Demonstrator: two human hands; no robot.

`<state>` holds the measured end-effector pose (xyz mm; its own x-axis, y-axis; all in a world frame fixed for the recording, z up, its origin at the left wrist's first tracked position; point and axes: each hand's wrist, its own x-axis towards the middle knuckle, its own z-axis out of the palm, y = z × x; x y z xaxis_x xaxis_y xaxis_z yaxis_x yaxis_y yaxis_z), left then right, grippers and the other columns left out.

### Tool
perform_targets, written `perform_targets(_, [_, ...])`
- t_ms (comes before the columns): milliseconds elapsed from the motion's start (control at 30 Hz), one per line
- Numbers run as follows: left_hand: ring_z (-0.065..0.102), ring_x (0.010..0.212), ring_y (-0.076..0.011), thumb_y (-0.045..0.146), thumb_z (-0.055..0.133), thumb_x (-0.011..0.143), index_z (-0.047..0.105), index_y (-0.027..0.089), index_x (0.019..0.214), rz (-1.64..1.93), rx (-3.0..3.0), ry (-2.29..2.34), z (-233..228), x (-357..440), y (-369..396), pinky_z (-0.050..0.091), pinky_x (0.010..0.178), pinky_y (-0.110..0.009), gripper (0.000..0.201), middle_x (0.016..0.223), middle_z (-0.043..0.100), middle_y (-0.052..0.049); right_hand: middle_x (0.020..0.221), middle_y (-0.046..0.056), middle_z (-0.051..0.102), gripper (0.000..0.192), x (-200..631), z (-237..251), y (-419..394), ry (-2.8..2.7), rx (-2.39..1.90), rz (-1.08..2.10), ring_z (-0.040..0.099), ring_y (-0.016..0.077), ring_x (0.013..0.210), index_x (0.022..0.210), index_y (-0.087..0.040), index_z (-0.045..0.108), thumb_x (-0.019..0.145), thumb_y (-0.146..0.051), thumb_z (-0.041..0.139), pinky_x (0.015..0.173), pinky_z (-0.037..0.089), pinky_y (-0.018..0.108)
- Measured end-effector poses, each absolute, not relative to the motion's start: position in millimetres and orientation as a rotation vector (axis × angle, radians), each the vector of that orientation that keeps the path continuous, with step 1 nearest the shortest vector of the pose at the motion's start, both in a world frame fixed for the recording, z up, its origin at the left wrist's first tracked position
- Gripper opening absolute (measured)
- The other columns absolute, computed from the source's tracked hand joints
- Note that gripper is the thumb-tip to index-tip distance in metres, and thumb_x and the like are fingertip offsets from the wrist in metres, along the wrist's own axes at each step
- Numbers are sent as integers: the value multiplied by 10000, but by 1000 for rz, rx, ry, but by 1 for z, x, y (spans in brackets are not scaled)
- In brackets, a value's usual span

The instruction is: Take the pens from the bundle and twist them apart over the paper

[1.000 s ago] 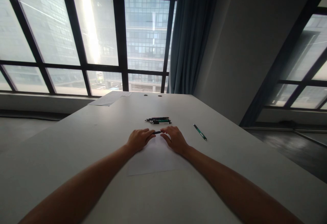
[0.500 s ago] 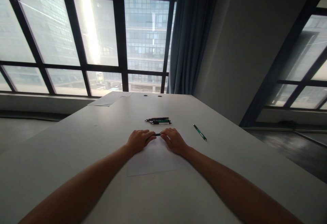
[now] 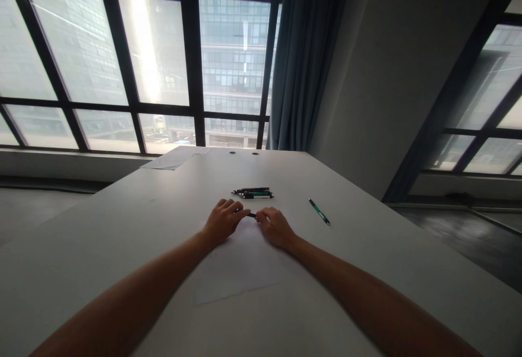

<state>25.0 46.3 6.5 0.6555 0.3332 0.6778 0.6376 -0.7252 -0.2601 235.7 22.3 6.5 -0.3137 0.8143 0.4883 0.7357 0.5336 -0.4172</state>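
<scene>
At the frame's centre, the left hand (image 3: 222,220) and right hand (image 3: 275,226) pinch a dark pen (image 3: 252,215) between closed fingertips, above a paper sheet (image 3: 240,270) on the white table (image 3: 122,226); more pens (image 3: 253,192) lie just beyond.

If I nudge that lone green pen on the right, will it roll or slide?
The green pen looks slim and round, lying free on the smooth table, so it probably rolls sideways. It seems light and stiff. A clip, if present, could stop it; too small to tell.
</scene>
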Motion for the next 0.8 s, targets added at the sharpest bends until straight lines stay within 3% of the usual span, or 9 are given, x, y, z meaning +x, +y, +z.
perform_targets(300, [580,729,-143,285,394,971,638,238,1138,-863,-2407,-806,3,29,46,437,646,-276,298,900,648,-52,864,69,670,540,242,5,31,-1936,-1577,119,579,191,878,794,-177,653,1004,-480,259,749,333,288])
perform_targets(500, [598,736,-141,292,389,974,631,236,1134,-835,-2434,-840,2,30,47,464,651,-270,296,908,650,-56,849,52,668,547,243,5,29,-1962,-1420,46,569,181,861,798,-180,641,1019,-436,212,767,321,294])
perform_targets(800, [598,740,-156,289,394,977,563,219,1220,-759,-2421,-811,2,30,47,442,632,-280,304,897,660,-51,818,50,660,388,242,11,23,-2140,-1226,-128,558,172,817,795,-166,639,999,-299,337,782,320,304])
